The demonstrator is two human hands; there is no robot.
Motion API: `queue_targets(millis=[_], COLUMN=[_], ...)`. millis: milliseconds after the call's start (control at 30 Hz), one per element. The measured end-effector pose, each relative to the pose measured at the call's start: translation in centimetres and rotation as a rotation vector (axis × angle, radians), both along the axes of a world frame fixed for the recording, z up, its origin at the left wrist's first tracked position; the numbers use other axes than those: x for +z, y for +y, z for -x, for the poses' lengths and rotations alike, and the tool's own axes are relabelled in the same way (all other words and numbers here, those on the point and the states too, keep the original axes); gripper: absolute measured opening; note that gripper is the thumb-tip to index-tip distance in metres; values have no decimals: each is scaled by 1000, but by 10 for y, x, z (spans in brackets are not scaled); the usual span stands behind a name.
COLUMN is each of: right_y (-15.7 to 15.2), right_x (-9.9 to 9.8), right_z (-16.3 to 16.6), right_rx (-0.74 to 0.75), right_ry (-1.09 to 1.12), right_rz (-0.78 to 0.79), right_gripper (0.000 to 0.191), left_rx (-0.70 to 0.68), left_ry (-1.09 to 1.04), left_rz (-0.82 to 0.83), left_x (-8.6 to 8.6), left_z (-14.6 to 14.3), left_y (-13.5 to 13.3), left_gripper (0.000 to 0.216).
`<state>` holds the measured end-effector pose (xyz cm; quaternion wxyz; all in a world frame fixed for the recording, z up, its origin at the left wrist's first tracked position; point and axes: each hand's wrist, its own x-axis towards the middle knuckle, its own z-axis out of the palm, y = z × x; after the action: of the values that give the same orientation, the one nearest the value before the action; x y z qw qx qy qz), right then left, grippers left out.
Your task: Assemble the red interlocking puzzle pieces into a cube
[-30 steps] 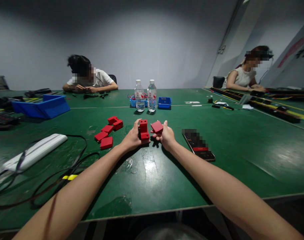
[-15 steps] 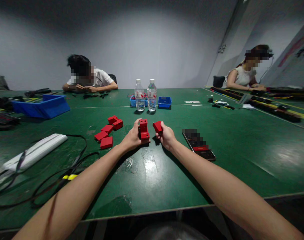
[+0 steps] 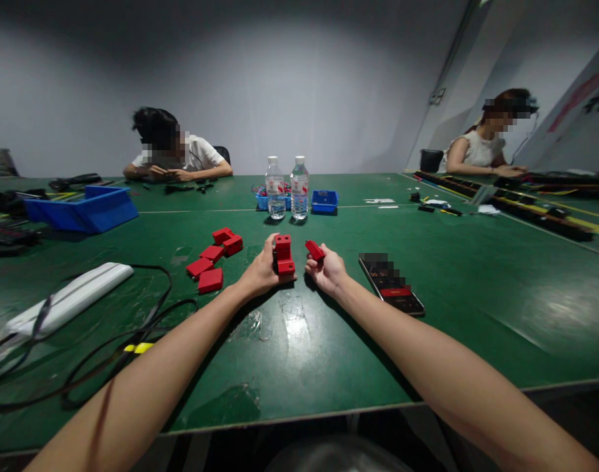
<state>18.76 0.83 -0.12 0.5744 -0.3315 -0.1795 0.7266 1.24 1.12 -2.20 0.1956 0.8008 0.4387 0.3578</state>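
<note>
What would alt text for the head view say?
A person's left hand holds a stepped red object and the right hand another red piece, at a green table. More red pieces lie to the left, a phone to the right.

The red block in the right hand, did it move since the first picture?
Yes. The red block in the right hand has turned to show a narrower side and shifted slightly right, toward the unmoved phone.
</note>
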Motion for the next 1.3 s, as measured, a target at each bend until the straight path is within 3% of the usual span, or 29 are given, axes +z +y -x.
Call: queue_targets(millis=[433, 633, 900, 1033, 1167, 1300], right_y=[0, -4, -2, -3, -3, -2], right_x=[1, 6, 0, -3, -5, -5], right_z=[-1, -2, 2, 2, 3, 4], right_rx=[-25, 55, 6, 54, 14, 8], right_ry=[-71, -140, -147, -140, -88, -88], right_rz=[-33, -32, -38, -96, -191, -197], right_gripper=[25, 27, 21, 14, 28, 13], left_rx=[-4, -7, -3, -8, -10, -7], left_ry=[-3, -23, -4, -4, 21, 7], left_rz=[-11, -5, 7, 7, 14, 9], left_x=[-2, -2, 0, 0, 1, 1], left_z=[0, 0, 0, 0, 0, 0], left_y=[2, 2, 0, 0, 0, -1], left_gripper=[104, 104, 103, 101, 102, 103])
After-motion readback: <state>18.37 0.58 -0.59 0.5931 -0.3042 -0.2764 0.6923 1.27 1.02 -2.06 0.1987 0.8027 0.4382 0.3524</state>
